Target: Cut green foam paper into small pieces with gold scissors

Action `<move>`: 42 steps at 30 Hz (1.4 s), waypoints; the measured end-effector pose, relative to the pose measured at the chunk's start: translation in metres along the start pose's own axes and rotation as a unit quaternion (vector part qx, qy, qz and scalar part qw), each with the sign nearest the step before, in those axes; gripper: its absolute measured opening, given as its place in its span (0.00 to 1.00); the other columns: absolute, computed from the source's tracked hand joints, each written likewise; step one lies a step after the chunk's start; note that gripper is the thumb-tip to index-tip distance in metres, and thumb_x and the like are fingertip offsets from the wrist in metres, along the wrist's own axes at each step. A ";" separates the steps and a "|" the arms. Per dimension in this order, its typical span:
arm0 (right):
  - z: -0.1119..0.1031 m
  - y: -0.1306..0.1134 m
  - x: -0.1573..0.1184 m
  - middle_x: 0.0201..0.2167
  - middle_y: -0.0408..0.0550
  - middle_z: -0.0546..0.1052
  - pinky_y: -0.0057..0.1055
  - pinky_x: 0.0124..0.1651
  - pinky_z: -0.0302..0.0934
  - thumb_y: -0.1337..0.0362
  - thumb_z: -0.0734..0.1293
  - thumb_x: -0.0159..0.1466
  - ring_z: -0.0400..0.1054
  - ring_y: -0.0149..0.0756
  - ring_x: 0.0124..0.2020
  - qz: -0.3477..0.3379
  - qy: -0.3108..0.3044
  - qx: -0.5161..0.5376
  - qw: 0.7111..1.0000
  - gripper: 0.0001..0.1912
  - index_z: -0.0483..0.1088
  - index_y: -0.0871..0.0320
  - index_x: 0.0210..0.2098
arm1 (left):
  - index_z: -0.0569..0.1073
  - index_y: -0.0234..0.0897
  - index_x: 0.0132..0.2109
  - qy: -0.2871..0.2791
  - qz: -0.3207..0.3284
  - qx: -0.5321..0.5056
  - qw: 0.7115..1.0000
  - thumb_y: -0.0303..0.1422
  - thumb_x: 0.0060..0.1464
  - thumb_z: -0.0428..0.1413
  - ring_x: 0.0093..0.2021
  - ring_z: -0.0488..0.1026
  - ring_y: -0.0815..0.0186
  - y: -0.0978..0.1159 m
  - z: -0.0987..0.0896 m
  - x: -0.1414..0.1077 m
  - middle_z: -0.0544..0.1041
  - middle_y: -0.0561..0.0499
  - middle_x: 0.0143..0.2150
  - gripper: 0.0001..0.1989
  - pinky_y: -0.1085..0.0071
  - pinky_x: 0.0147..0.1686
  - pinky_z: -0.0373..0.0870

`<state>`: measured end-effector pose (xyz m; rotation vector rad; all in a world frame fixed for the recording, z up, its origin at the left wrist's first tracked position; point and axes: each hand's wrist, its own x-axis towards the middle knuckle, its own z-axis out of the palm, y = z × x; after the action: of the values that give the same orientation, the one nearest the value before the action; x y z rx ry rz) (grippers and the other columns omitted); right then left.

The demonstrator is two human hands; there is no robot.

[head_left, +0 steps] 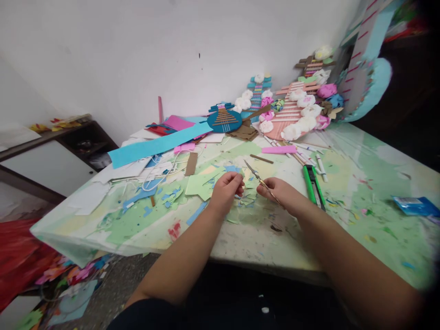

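Observation:
Near the middle of the table my right hand (278,192) is closed on a pair of scissors (256,173), whose blades point up and to the left. Just left of them my left hand (228,189) has its fingers pressed together; what they pinch is too small to make out. Green and blue paper scraps (248,200) lie beneath and between the hands. A larger light green paper sheet (197,185) rests to the left of my left hand.
A green utility knife (312,185) lies right of my right hand, near white markers (321,167). Behind stand paper-flower crafts (292,114) and a dark blue lute shape (225,120). A long blue strip (158,145) and white cord (151,183) are at the left. A blue packet (415,206) lies far right.

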<state>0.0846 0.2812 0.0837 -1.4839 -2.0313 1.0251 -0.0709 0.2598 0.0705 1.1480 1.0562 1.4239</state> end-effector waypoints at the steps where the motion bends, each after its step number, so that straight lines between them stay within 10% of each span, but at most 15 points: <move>1: 0.001 -0.001 -0.001 0.24 0.45 0.68 0.26 0.25 0.51 0.46 0.61 0.46 0.59 0.30 0.24 -0.007 0.014 -0.001 1.000 0.22 0.65 0.60 0.27 | 0.64 0.34 0.26 0.006 0.004 0.005 1.000 0.38 0.43 0.50 0.19 0.61 0.76 0.000 0.000 0.000 0.65 0.55 0.22 0.10 0.77 0.19 0.60; 9: 0.007 -0.005 -0.004 0.25 0.43 0.66 0.27 0.26 0.56 0.54 0.64 0.48 0.60 0.28 0.24 -0.014 0.058 0.303 0.951 0.14 0.63 0.59 0.27 | 0.65 0.34 0.27 0.014 0.013 -0.003 1.000 0.38 0.43 0.51 0.19 0.61 0.76 0.000 -0.002 0.000 0.65 0.55 0.22 0.10 0.77 0.20 0.60; 18: 0.000 -0.003 -0.002 0.30 0.45 0.70 0.41 0.40 0.58 0.59 0.60 0.52 0.65 0.38 0.38 0.051 -0.123 0.570 0.811 0.07 0.63 0.57 0.27 | 0.66 0.34 0.27 -0.022 0.013 -0.019 0.999 0.37 0.43 0.51 0.20 0.61 0.77 0.003 -0.001 -0.003 0.66 0.55 0.22 0.09 0.78 0.21 0.59; 24: -0.005 -0.008 -0.005 0.35 0.47 0.70 0.36 0.37 0.58 0.56 0.49 0.56 0.62 0.35 0.43 0.058 -0.098 0.450 0.885 0.16 0.62 0.57 0.27 | 0.66 0.34 0.28 -0.032 0.013 -0.026 0.999 0.37 0.43 0.52 0.20 0.62 0.76 0.006 -0.001 -0.005 0.66 0.55 0.22 0.09 0.77 0.22 0.60; 30: 0.007 0.002 0.003 0.28 0.48 0.70 0.29 0.29 0.59 0.53 0.56 0.53 0.64 0.31 0.28 0.011 -0.007 0.374 0.927 0.15 0.62 0.59 0.28 | 0.66 0.34 0.27 -0.042 0.014 -0.023 0.999 0.37 0.43 0.51 0.19 0.61 0.76 0.007 0.000 -0.005 0.66 0.55 0.21 0.09 0.77 0.20 0.58; 42: 0.007 0.007 0.007 0.14 0.35 0.56 0.22 0.16 0.45 0.61 0.59 0.51 0.49 0.21 0.13 0.010 -0.013 0.440 0.898 0.08 0.54 0.58 0.21 | 0.67 0.34 0.27 -0.046 0.012 -0.024 0.999 0.37 0.43 0.52 0.20 0.61 0.76 0.008 -0.002 -0.006 0.66 0.55 0.20 0.09 0.77 0.20 0.58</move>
<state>0.0815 0.2867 0.0729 -0.9786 -1.2378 1.6661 -0.0736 0.2526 0.0773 1.1833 0.9431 1.3938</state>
